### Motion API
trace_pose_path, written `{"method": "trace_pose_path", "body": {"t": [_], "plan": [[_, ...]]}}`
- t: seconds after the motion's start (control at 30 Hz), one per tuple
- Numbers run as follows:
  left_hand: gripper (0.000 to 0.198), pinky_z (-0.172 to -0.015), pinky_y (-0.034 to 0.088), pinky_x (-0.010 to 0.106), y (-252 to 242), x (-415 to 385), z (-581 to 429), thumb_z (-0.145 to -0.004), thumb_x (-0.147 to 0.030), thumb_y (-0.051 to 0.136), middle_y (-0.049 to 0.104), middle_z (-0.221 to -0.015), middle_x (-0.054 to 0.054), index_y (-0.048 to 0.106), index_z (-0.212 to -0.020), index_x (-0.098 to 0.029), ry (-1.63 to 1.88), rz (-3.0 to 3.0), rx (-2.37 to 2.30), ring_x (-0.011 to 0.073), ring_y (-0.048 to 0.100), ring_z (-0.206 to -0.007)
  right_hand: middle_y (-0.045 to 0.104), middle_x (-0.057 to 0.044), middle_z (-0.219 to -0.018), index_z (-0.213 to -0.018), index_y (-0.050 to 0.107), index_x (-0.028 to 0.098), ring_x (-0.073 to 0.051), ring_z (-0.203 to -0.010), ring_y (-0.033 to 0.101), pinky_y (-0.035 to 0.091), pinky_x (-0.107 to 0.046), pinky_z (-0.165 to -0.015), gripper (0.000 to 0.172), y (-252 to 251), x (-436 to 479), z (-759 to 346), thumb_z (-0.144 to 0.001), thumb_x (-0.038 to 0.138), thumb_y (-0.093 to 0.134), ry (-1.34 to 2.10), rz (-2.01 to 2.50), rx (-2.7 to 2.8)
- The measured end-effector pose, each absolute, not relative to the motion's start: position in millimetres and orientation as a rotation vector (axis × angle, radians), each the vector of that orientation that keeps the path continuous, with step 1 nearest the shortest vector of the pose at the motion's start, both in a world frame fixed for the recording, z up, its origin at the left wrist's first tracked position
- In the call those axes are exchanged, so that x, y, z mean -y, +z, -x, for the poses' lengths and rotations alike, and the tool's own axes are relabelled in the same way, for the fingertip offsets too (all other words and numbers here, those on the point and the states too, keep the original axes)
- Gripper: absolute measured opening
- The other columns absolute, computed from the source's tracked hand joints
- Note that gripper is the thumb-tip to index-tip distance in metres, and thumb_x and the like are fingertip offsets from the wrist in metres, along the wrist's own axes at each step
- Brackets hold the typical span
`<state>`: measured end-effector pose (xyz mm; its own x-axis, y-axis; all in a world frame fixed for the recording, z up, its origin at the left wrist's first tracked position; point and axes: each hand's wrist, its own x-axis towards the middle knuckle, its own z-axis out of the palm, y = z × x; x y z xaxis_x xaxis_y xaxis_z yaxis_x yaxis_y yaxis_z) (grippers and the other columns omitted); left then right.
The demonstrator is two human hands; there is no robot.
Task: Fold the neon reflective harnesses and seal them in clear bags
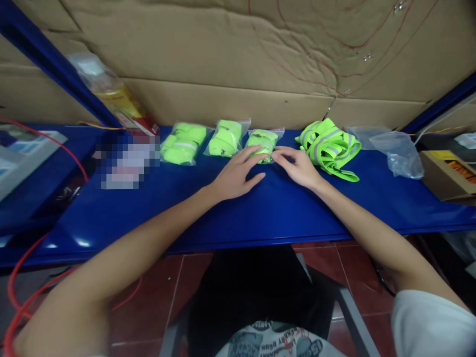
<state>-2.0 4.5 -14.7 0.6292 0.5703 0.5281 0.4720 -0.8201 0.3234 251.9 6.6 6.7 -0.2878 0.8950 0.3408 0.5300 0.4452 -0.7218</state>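
Note:
Three clear bags, each with a folded neon-green reflective strap inside, lie in a row on the blue table (260, 208): the left bag (182, 144), the middle bag (226, 138) and the right bag (262, 141). My left hand (238, 173) lies open with its fingertips on the right bag's near edge. My right hand (297, 166) rests beside it, fingers stretched out and touching the same bag's right edge. A loose pile of neon-green straps (329, 148) lies just right of my right hand.
Empty clear plastic bags (394, 148) lie at the right, next to a cardboard box (444, 173). A wrapped packet (115, 96) leans on the blue post at the back left. Red cable (22, 292) loops at the left. Cardboard lines the back wall.

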Motion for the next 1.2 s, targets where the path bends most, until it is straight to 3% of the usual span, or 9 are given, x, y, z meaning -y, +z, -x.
{"method": "trace_pose_path", "body": {"t": [0.07,0.13,0.27,0.47,0.63,0.7,0.8,1.0,1.2], "plan": [[0.05,-0.133,0.039,0.06,-17,-5,0,-0.109,-0.044,0.055,0.043,-0.17,0.021,0.057,-0.153,-0.02,0.948,-2.737,-0.896,0.0367,0.04,-0.163,0.068,-0.015,-0.152,-0.122,0.082,0.022,-0.037,-0.148,0.06,0.041,-0.059,-0.127,0.065,6,-7,-254,-0.103,0.076,0.051,0.411,1.21,2.096],[0.042,-0.134,0.036,0.062,-17,-5,-2,-0.109,-0.043,0.056,0.045,-0.17,0.019,0.064,-0.144,-0.021,0.975,-2.767,-0.932,0.0372,0.037,-0.165,0.054,-0.02,-0.166,-0.137,0.077,0.017,-0.04,-0.157,0.05,0.032,-0.063,-0.132,0.072,3,-7,-256,-0.106,0.074,0.046,0.285,1.262,2.21],[0.034,-0.137,0.03,0.064,-13,0,-6,-0.11,-0.045,0.053,0.053,-0.165,0.016,0.068,-0.13,-0.022,0.893,-2.816,-0.963,0.0352,0.041,-0.163,0.046,-0.023,-0.171,-0.158,0.06,0.013,-0.042,-0.157,0.047,0.033,-0.065,-0.13,0.078,3,-9,-260,-0.11,0.069,0.035,0.176,1.328,2.311],[0.058,-0.139,0.018,0.065,-16,-1,-10,-0.112,-0.052,0.047,0.036,-0.179,0.013,0.053,-0.16,-0.02,0.753,-2.826,-1.076,0.0376,0.026,-0.17,0.062,-0.016,-0.154,-0.137,0.075,0.025,-0.04,-0.143,0.056,0.041,-0.062,-0.122,0.057,37,-18,-295,-0.112,0.058,0.037,-0.178,1.313,2.197],[0.076,-0.138,0.014,0.07,-28,-12,-9,-0.107,-0.064,0.054,0.024,-0.183,0.016,0.044,-0.168,-0.02,0.804,-2.786,-1.105,0.0439,0.014,-0.171,0.056,-0.031,-0.151,-0.137,0.074,0.013,-0.053,-0.142,0.05,0.041,-0.07,-0.111,0.073,59,-20,-335,-0.1,0.074,0.057,-0.395,1.875,1.92],[0.077,-0.138,0.013,0.071,-30,-14,-8,-0.106,-0.065,0.054,0.024,-0.183,0.015,0.044,-0.168,-0.02,0.841,-2.777,-1.097,0.044,0.013,-0.172,0.063,-0.033,-0.137,-0.131,0.077,0.011,-0.051,-0.128,0.06,0.047,-0.063,-0.102,0.086,61,-19,-343,-0.087,0.084,0.068,-0.313,2.002,1.93],[0.074,-0.138,0.013,0.069,-31,-13,-7,-0.107,-0.064,0.054,0.026,-0.183,0.014,0.046,-0.168,-0.022,0.862,-2.764,-1.092,0.0431,0.014,-0.172,0.075,-0.024,-0.11,-0.124,0.082,0.016,-0.042,-0.103,0.07,0.052,-0.051,-0.086,0.087,61,-20,-347,-0.069,0.085,0.084,-0.144,2.066,2.032],[0.065,-0.137,0.016,0.071,-28,-10,-7,-0.107,-0.061,0.053,0.027,-0.182,0.013,0.054,-0.161,-0.024,0.854,-2.739,-1.097,0.043,0.016,-0.171,0.066,-0.007,-0.064,-0.102,0.085,0.013,-0.031,-0.074,0.069,0.051,-0.042,-0.075,0.045,54,-29,-341,-0.087,0.056,0.079,0.008,1.814,2.11],[0.067,-0.138,0.02,0.068,-25,-12,-8,-0.106,-0.059,0.057,0.036,-0.177,0.02,0.049,-0.161,-0.02,0.949,-2.756,-1.008,0.0412,0.023,-0.17,0.076,-0.01,-0.083,-0.098,0.08,0.021,-0.028,-0.078,0.073,0.06,-0.042,-0.069,0.063,50,-25,-319,-0.09,0.082,0.067,0.703,1.337,1.682]]}}
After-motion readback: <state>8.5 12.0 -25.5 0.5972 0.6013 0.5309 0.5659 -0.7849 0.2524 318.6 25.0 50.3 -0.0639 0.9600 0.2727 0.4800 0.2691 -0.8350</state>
